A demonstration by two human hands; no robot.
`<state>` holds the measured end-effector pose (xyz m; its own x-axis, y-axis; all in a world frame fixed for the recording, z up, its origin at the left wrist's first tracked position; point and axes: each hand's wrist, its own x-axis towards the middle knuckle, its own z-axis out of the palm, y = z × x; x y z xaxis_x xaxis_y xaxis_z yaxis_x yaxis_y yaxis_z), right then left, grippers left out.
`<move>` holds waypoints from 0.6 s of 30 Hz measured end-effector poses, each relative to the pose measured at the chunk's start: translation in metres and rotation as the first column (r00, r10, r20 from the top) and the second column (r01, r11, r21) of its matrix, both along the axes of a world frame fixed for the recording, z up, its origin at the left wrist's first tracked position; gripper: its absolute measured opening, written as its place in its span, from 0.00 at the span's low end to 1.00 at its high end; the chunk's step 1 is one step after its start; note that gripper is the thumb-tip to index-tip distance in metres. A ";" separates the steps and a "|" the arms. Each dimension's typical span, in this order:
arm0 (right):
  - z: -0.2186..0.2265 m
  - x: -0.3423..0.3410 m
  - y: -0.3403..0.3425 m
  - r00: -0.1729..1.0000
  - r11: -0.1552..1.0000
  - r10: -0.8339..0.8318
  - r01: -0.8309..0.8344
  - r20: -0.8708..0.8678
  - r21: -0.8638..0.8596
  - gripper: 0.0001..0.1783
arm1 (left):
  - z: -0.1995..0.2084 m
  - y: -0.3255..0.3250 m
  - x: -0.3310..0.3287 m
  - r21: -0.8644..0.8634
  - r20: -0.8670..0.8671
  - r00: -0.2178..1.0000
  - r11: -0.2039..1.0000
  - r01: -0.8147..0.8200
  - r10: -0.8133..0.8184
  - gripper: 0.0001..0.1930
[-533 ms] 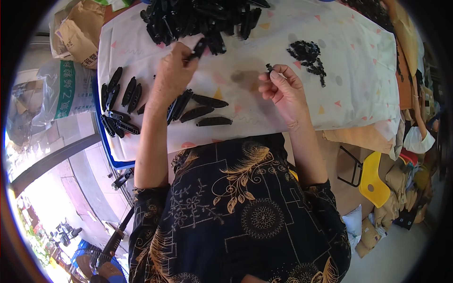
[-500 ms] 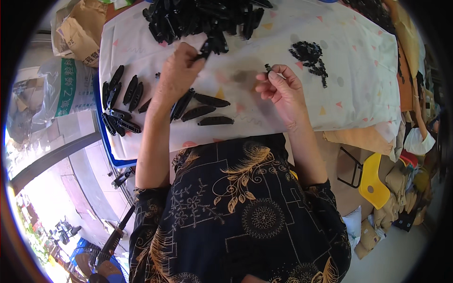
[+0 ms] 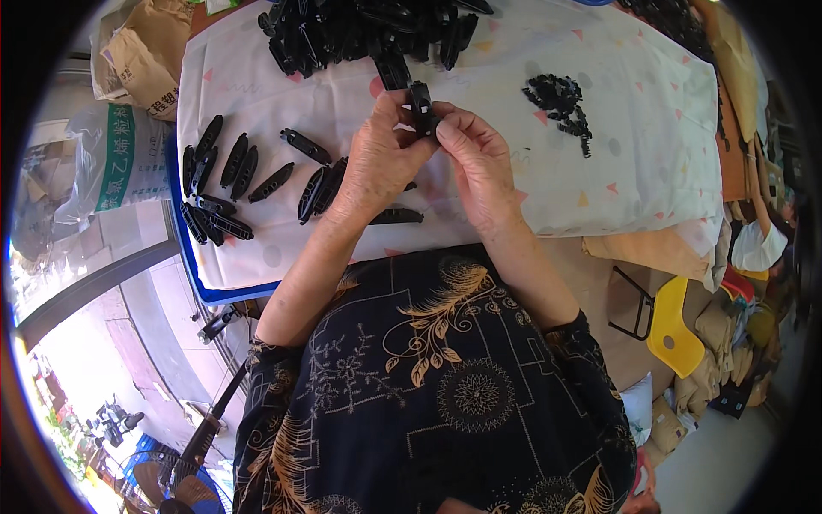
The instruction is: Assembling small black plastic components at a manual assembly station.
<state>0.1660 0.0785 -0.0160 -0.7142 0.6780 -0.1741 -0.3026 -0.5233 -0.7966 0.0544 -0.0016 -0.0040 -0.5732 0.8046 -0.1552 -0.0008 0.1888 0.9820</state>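
Observation:
Above the middle of the table, my left hand point(image 3: 377, 158) is closed round a long black plastic part point(image 3: 419, 101), held roughly upright. The thumb and fingers of my right hand point(image 3: 481, 167) pinch together at this part's lower end. Between them, the small black plastic piece seen there earlier is mostly hidden. Just beyond my hands lies a heap of similar black parts point(image 3: 338, 38), one of them point(image 3: 391, 70) jutting toward me. Several long black parts point(image 3: 240, 167) lie spread out on the left, some partly covered by my left hand and wrist.
A small pile of tiny black pieces point(image 3: 556, 96) sits right of my hands on the patterned white tablecloth point(image 3: 634, 146). A blue edge point(image 3: 193, 265) runs along the table's left side. Paper and plastic bags point(image 3: 128, 154) stand at the left; a yellow chair point(image 3: 672, 334) is at the right.
My left hand has brought a long black part from the heap's edge toward the right and nearer. My right hand has moved left with the small piece to meet it.

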 end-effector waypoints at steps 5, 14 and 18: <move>0.001 0.004 0.000 1.000 1.000 0.020 -0.019 -0.015 0.021 0.04 | -0.004 0.000 0.004 0.016 -0.074 0.997 1.000 0.026 -0.025 0.25; -0.004 0.008 0.002 0.999 0.998 0.020 -0.021 0.031 0.056 0.05 | -0.004 0.000 0.011 -0.006 -0.115 0.993 0.999 0.038 -0.039 0.26; -0.003 0.008 -0.001 0.997 0.993 -0.025 0.016 0.071 0.114 0.04 | -0.008 -0.001 0.013 0.015 -0.111 0.994 1.000 0.022 -0.020 0.26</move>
